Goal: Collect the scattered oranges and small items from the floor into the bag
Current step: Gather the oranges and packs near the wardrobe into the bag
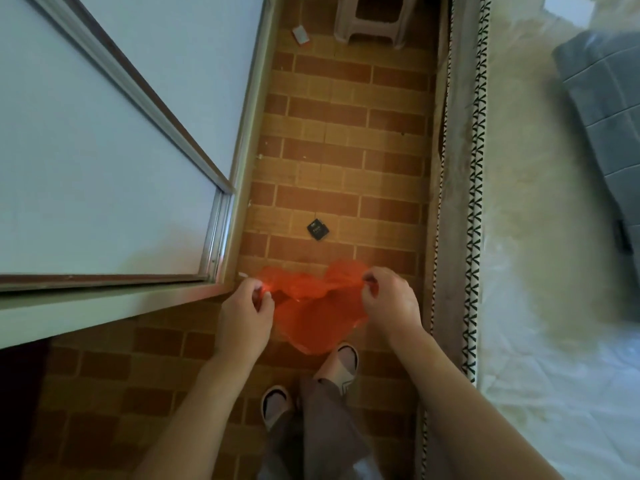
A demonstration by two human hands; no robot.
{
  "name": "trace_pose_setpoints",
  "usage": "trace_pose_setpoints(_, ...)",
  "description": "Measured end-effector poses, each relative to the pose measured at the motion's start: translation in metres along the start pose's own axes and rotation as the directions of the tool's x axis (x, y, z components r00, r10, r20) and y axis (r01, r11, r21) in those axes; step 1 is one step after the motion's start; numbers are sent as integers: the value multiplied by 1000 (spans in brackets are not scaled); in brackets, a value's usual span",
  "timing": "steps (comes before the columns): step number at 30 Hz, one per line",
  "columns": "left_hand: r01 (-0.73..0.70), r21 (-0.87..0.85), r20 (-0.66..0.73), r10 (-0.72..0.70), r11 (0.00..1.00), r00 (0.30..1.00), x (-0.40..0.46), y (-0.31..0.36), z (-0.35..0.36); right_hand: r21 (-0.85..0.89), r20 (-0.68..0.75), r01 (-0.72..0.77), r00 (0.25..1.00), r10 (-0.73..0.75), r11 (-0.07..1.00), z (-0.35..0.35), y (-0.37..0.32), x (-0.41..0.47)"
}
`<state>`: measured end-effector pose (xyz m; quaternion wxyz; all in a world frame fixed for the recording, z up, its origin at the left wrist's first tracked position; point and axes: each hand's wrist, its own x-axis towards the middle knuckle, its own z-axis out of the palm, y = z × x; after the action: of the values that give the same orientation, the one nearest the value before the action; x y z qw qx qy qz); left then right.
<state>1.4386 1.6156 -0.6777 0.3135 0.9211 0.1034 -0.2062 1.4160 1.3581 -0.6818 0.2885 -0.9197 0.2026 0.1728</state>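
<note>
I see a thin red plastic bag (313,317) hanging crumpled above the floor (346,161); a small black packet (318,230) lies flat just beyond it.

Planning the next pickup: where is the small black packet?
In the head view, the small black square packet lies on the brick-pattern floor, centre, just beyond the red plastic bag.

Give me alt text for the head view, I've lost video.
Both hands, left hand and right hand, pinch the rim of a red plastic bag and hold it open above the brick-patterned floor. A small black packet lies just ahead, a white one farther off by a stool.
</note>
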Motion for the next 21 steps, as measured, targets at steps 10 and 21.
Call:
trace_pose_setpoints(10,-44,-18,11,44,999,999,24,-22,17,-4,-39,12,999,-12,1000,20,18,18)
trace_pose_setpoints(21,-156,-90,-66,151,984,986,112,-45,95,-291,116,458,888,-445,840,89,60,129)
